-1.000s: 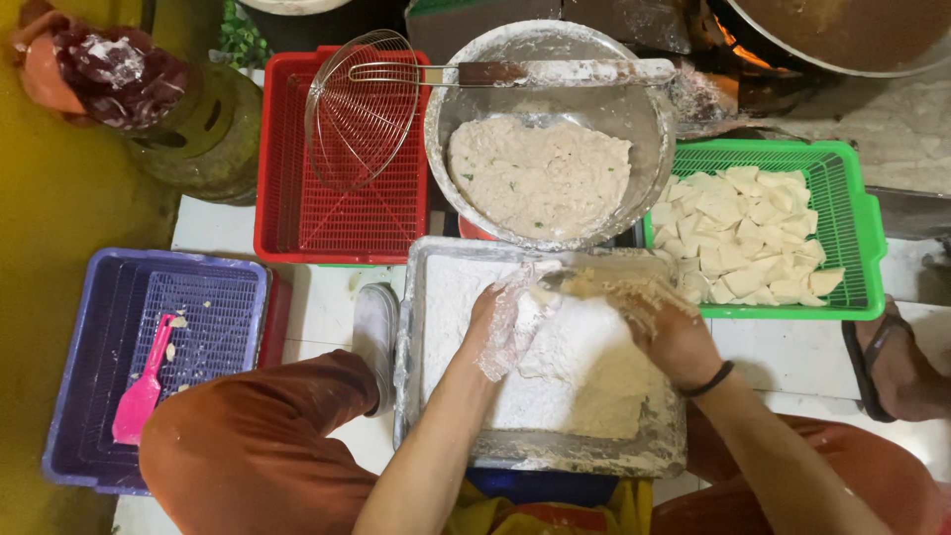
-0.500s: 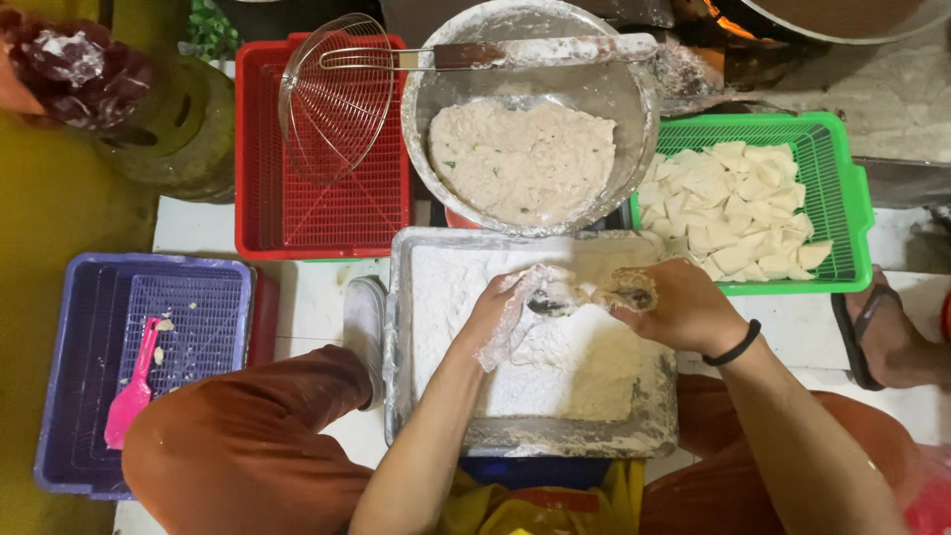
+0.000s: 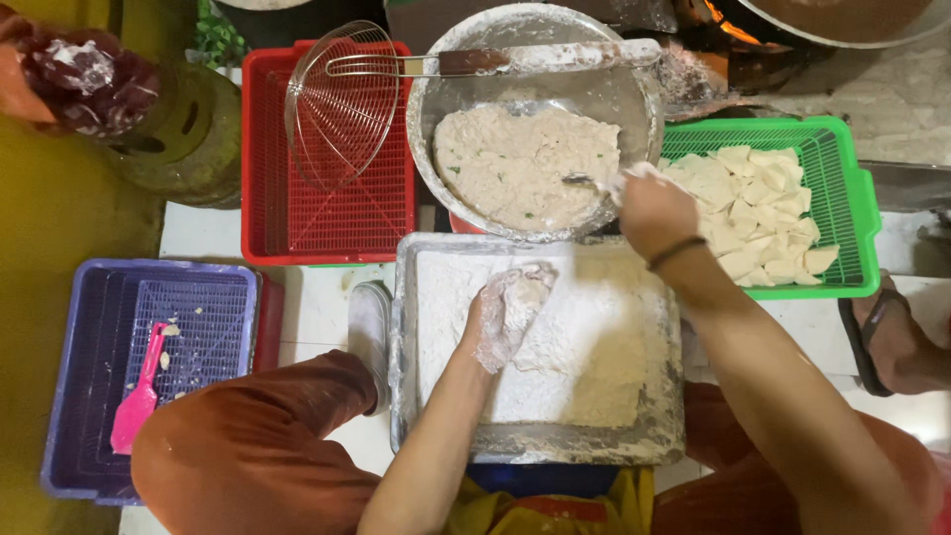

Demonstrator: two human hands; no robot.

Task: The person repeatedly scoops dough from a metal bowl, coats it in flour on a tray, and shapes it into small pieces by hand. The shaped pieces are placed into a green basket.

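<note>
- White flour fills the metal tray [image 3: 406, 327] at centre, just in front of the person's knees.
- left hand [image 3: 505, 312] inside a thin clear glove, dusted with flour, palm up over the flour tray; fingers cupped loosely together around a floured piece of dough [image 3: 530, 287] lying on them.
- right hand [image 3: 654, 213] reaches across the tray's far edge to the metal bowl [image 3: 634, 109]; fingers pinched shut on the handle of a spoon [image 3: 584, 181], whose tip sits in the batter.
- batter [image 3: 520, 163]: pale, lumpy, green specks, fills the bowl's bottom.
- black band on the right wrist.
- green basket [image 3: 852, 198] right of the bowl, just beside the right hand, holds pale cut pieces [image 3: 758, 213].
- red basket [image 3: 267, 198] left of the bowl; wire skimmer [image 3: 342, 104] leans in it, its floured handle lying across the bowl rim.
- purple basket [image 3: 69, 376] far left, well apart from both hands, with a pink spatula [image 3: 139, 391] in it.
- green gas cylinder [image 3: 188, 134] behind the purple basket.
- sandal [image 3: 877, 327] at right edge, near the green basket.
</note>
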